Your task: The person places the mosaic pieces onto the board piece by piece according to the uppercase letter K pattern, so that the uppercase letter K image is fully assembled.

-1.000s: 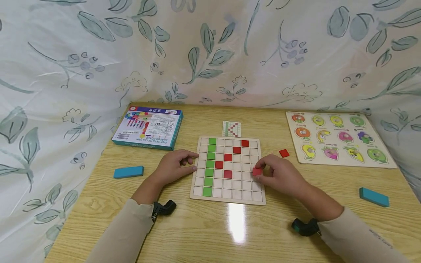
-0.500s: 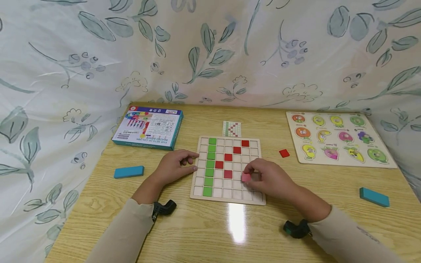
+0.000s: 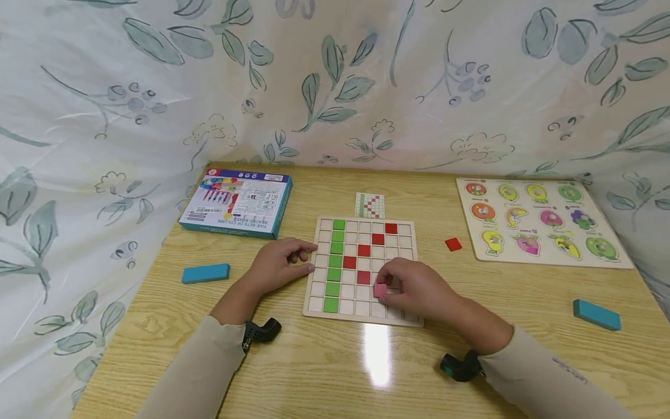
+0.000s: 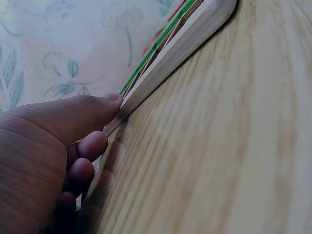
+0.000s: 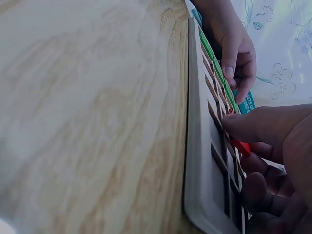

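My right hand pinches a red tile between thumb and fingertips, low over the grid board, just below and right of the lowest red tile already seated. From the right wrist view I see the thumb lying across the ribs of the grid with a sliver of red under it; whether the tile is already down in a cell or hovers over it, I cannot tell.

My left hand rests at the left edge of the board, fingers loosely curled, thumb against the board's rim. It steadies the board without really gripping it.

What worries me: the cells look snug, so a tile that comes down tilted could catch on a rib and sit crooked. My own fingers hide the target cell from the head view, so I could drop into the wrong square and break the red diagonal. A sideways push from the right hand could slide the board on the glossy table, since the left hand only leans on it. My knuckles also pass near the seated tile and could nudge it out. The green column is well apart and looks safe. The spare red tile lies on the table right of the board.
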A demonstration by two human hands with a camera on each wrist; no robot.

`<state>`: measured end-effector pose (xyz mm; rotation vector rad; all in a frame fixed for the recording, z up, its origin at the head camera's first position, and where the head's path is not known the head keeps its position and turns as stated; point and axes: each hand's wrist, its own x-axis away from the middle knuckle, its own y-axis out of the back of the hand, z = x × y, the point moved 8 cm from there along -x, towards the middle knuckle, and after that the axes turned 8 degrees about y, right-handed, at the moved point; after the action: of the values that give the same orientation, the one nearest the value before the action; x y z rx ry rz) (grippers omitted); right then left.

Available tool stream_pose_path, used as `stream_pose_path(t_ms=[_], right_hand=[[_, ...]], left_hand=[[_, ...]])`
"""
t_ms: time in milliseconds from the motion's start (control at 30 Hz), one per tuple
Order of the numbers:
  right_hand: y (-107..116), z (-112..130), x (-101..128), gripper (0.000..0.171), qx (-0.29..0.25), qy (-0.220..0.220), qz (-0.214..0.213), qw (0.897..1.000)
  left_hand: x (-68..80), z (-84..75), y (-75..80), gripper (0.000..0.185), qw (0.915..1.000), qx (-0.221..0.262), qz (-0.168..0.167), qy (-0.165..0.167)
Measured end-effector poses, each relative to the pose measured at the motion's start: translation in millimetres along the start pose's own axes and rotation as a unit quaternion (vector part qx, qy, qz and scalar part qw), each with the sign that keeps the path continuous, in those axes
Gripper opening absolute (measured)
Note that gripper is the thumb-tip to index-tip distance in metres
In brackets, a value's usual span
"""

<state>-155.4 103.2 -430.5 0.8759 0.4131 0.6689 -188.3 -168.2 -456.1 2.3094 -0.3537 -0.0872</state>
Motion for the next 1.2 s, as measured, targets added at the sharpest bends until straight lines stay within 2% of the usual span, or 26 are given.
stream_pose_path(t_ms=[433,1000,1200], right_hand=[[-5,1,-6,0.025,-0.013,-0.007,0.042,0.999],[-3,3,0,0.023,-0.007,0.029,0.015,0.999],[-3,0,6,0.026,-0.014,0.025,0.017,0.999]], left_hand=[[0.8,-2.2,1.2,0.037,1.0,0.001,0.001,-0.001],[-1.1,0.1,0.0,0.038,1.0,0.004,0.002,0.0],[-0.6,0.4,-0.1,0.037,1.0,0.0,0.001,-0.001]])
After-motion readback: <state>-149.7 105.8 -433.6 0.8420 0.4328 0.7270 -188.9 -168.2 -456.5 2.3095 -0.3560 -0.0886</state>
